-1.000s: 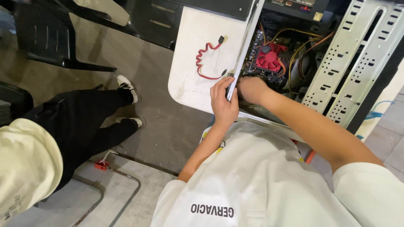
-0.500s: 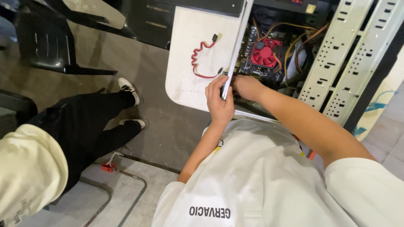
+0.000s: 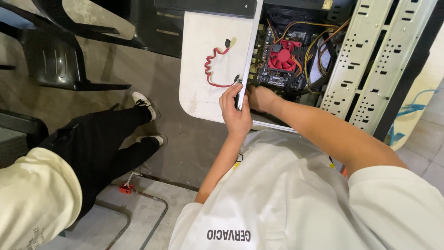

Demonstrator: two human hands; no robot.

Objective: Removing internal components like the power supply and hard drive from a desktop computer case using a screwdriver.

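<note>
Grey floor [image 3: 138, 69] unchanged, both hands lower along case edge [image 3: 245, 69]

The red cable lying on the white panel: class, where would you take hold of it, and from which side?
Probably best to grip the red cable at its black plug end, coming from above. That end lies free on the white panel with open space around it; the other end runs under the left hand by the case edge.

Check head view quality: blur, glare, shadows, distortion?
Head view: sharp overall, no motion blur on left hand or right hand; light is soft and even, with no hard glare on the white table; the open computer case interior is dim but the red fan reads clearly; wide-angle stretch shows at the edges.
</note>
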